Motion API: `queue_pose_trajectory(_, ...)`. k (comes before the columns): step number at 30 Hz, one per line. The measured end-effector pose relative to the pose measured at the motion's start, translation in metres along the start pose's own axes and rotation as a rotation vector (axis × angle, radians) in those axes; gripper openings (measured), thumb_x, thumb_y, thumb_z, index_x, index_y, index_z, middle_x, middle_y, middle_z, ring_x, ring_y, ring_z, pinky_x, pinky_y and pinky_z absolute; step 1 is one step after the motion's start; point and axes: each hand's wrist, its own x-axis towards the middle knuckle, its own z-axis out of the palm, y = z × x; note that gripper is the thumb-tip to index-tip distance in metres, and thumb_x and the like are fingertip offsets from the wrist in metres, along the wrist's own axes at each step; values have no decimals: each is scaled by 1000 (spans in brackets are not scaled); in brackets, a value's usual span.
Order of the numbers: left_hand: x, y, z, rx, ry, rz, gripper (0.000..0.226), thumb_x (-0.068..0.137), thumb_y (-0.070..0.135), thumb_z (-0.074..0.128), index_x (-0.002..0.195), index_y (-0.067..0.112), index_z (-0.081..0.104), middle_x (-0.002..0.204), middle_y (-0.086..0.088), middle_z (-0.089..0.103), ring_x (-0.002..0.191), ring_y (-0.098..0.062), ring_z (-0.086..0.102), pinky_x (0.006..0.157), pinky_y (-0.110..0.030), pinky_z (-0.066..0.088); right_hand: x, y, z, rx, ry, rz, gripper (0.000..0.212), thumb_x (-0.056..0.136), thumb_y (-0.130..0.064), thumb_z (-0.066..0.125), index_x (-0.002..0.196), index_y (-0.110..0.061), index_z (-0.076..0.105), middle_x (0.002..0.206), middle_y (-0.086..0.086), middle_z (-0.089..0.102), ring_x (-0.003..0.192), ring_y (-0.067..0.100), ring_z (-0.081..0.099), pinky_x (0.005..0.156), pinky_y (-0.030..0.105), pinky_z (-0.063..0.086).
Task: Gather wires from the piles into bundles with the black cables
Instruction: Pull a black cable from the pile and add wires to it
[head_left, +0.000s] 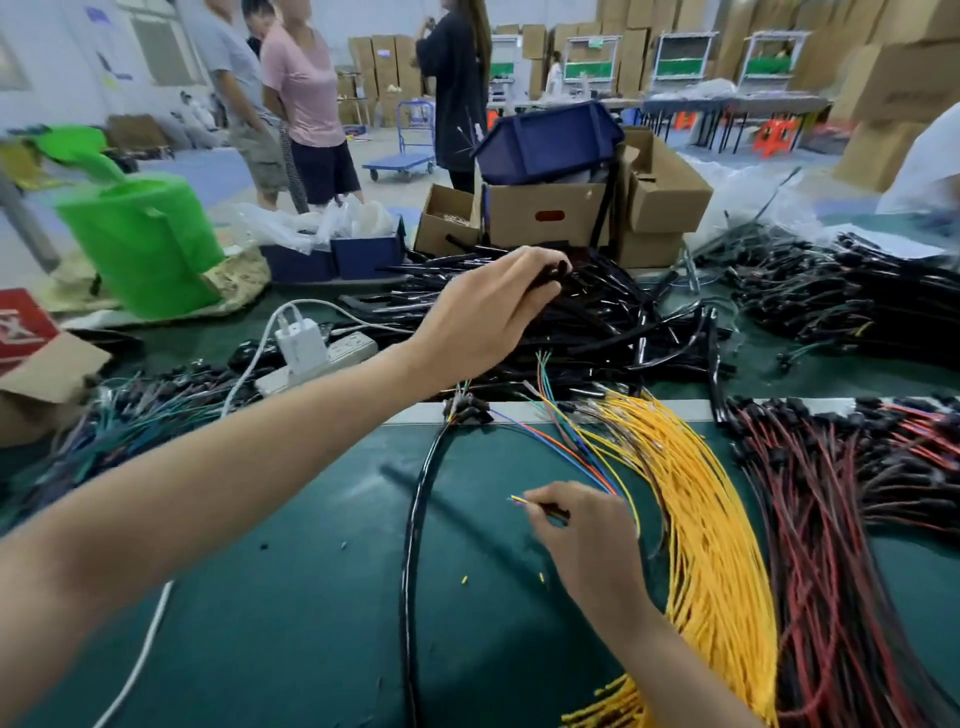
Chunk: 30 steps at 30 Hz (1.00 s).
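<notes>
Just left of the yellow wire pile (711, 545), my right hand (587, 540) pinches a few coloured wires (571, 457) by their ends. Beyond that pile, my left hand (488, 317) curls its fingers (537, 260) round a black cable (560, 270) in its heap (623, 322). Next, I reckon: draw it free, join them.

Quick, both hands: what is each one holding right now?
Left hand: grips a thick black plastic-sheathed cable.
Right hand: pinches thin multicoloured insulated wires.

Glossy black cables (597, 322) lie heaped at centre frame. Yellow wires (711, 545) fan down the lower right, red-and-black wires (831, 519) beside them. Thin coloured wires (566, 449) run just left of the yellow.
</notes>
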Motion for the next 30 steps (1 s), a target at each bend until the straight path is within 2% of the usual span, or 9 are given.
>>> queue_pose_trajectory(2, -28, 10, -22, 17, -99, -94, 38, 99, 32, 41, 126, 9, 55, 121, -5, 64, 108, -22, 60, 89, -31, 44, 0, 0, -2, -5, 6, 21, 6, 78, -14, 75, 83, -17, 77, 79, -8, 74, 71, 3, 66, 70, 19, 50)
queue_pose_trajectory(4, -62, 16, -31, -52, -214, -137, 33, 99, 22, 45, 125, 6, 57, 116, -9, 65, 104, -22, 60, 89, -24, 40, -2, -2, -4, 46, 14, 47, 8, 77, -11, 77, 82, -16, 77, 76, -10, 73, 69, 0, 65, 69, 17, 50)
queue_pose_trajectory(7, -112, 22, -27, -212, -371, -310, 21, 95, 13, 54, 110, 3, 65, 86, 3, 64, 78, -15, 56, 74, -12, 40, -4, -7, -6, 201, 24, 77, 11, 75, -6, 78, 78, -17, 77, 70, -18, 70, 67, -8, 63, 64, 7, 45)
queue_pose_trajectory(11, -161, 21, -8, -402, -566, -565, 8, 92, 16, 59, 86, 13, 63, 69, 2, 63, 55, -9, 52, 59, -25, 47, -5, -14, -6, 374, -17, 82, 18, 75, -6, 78, 75, -23, 75, 68, -20, 70, 64, -8, 62, 62, 3, 42)
queue_pose_trajectory(14, -179, 25, 4, -422, -487, -626, 11, 90, 18, 61, 82, 11, 66, 70, -3, 69, 50, 1, 46, 55, -19, 40, -7, -19, -5, 469, -119, 90, 25, 75, -8, 78, 74, -32, 75, 72, -16, 72, 67, -4, 65, 65, 5, 44)
queue_pose_trajectory(16, -185, 32, 11, -383, -418, -619, 9, 91, 20, 61, 84, 17, 66, 71, -3, 71, 53, 4, 48, 57, -17, 38, -8, -22, -4, 503, -195, 85, 29, 75, -7, 78, 71, -36, 74, 74, -15, 73, 71, -2, 68, 68, 6, 45)
queue_pose_trajectory(22, -199, 45, 24, -191, -237, -567, 24, 89, 40, 47, 109, 34, 57, 77, 0, 68, 72, -20, 61, 67, -36, 47, -9, -26, -5, 559, -281, 37, 39, 77, -4, 74, 75, -43, 76, 81, -13, 74, 79, 1, 69, 71, 7, 45)
queue_pose_trajectory(26, -201, 50, 29, -182, -187, -530, 23, 92, 41, 45, 115, 41, 46, 83, 4, 68, 73, -20, 59, 67, -37, 48, -9, -27, -4, 569, -271, 26, 42, 76, -1, 75, 71, -43, 76, 78, -12, 74, 74, 1, 69, 68, 6, 45)
queue_pose_trajectory(30, -201, 48, 29, -206, -190, -549, 23, 91, 40, 47, 114, 41, 47, 83, 5, 68, 74, -18, 60, 70, -39, 49, -9, -26, -4, 564, -282, 29, 37, 76, 0, 75, 70, -37, 75, 74, -13, 74, 70, -1, 68, 65, 5, 45)
